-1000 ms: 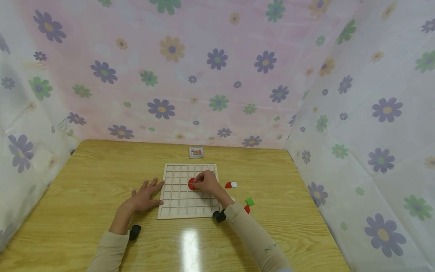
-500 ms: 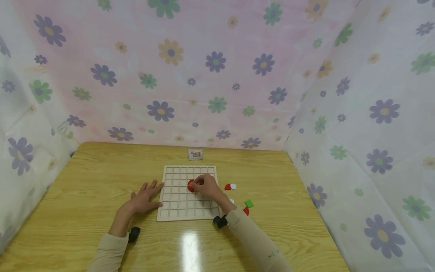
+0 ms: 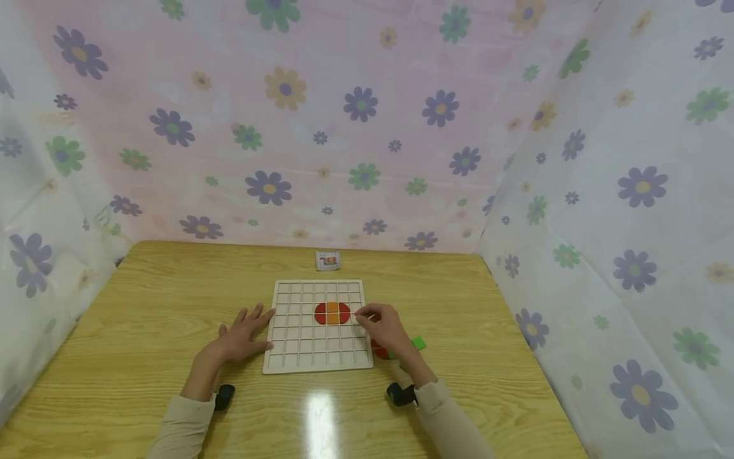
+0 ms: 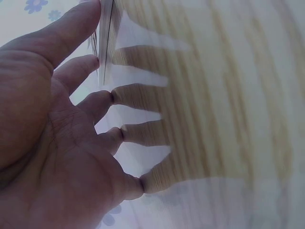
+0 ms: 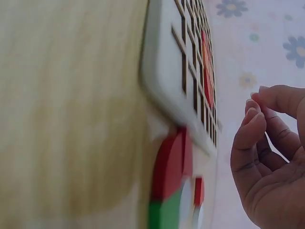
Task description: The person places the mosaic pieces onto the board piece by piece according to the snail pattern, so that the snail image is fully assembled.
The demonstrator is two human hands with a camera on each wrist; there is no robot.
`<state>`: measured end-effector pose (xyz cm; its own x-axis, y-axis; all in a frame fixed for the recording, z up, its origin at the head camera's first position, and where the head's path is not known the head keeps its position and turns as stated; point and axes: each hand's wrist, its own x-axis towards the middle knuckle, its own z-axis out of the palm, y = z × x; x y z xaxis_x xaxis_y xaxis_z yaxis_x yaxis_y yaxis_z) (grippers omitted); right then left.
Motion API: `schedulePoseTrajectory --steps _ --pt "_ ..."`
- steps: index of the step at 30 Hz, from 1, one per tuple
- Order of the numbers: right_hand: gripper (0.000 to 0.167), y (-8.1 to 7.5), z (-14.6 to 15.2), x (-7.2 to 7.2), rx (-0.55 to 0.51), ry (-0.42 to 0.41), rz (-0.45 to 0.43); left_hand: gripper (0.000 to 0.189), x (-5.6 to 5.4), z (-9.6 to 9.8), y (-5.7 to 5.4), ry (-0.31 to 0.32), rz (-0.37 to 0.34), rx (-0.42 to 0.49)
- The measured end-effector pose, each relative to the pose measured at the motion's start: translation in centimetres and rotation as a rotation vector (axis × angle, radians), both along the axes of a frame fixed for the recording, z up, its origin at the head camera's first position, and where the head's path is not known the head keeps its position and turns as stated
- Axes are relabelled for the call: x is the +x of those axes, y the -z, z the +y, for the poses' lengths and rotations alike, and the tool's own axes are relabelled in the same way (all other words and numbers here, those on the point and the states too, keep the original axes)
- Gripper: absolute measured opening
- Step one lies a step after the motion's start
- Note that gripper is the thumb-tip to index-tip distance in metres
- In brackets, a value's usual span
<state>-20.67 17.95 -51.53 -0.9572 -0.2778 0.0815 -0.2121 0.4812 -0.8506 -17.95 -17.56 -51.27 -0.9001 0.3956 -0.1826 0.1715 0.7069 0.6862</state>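
Observation:
My left hand [image 3: 236, 341] lies with spread fingers against the left edge of the wooden grid board [image 3: 292, 361]. In the left wrist view, the left hand [image 4: 71, 133] has its fingertips on the table. On the board sits a rounded shape of red pieces [image 3: 344, 312] around orange pieces [image 3: 332, 307]. My right hand [image 3: 385, 328] hovers at the board's right edge, thumb and fingers pinched together. A sliver of red shows at the fingertips of the right hand [image 5: 271, 143] in the right wrist view; it looks like a small red piece, mostly hidden.
Loose red pieces [image 5: 167, 167], a green piece [image 5: 164, 210] and white pieces [image 5: 186, 205] lie right of the board. A green square [image 3: 419, 343] is farther right. Behind the board lies a small picture card [image 3: 327, 260]. Flowered sheets enclose the wooden table [image 3: 189, 280].
My right hand has moved right, off the middle of the board, uncovering the orange pieces and the right-hand red ones. The left hand has stayed at the board's left edge.

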Motion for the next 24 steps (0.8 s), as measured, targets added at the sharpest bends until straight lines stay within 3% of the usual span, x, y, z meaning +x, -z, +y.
schedulePoseTrajectory --steps 16,24 --pt "0.005 0.8 4.0 4.3 0.057 0.082 0.05 0.077 0.1 -0.1 0.3 0.007 0.002 0.0" --pt "0.011 0.9 5.8 4.5 0.033 0.166 0.013 0.077 0.1 -0.2 0.2 0.018 0.028 0.002"
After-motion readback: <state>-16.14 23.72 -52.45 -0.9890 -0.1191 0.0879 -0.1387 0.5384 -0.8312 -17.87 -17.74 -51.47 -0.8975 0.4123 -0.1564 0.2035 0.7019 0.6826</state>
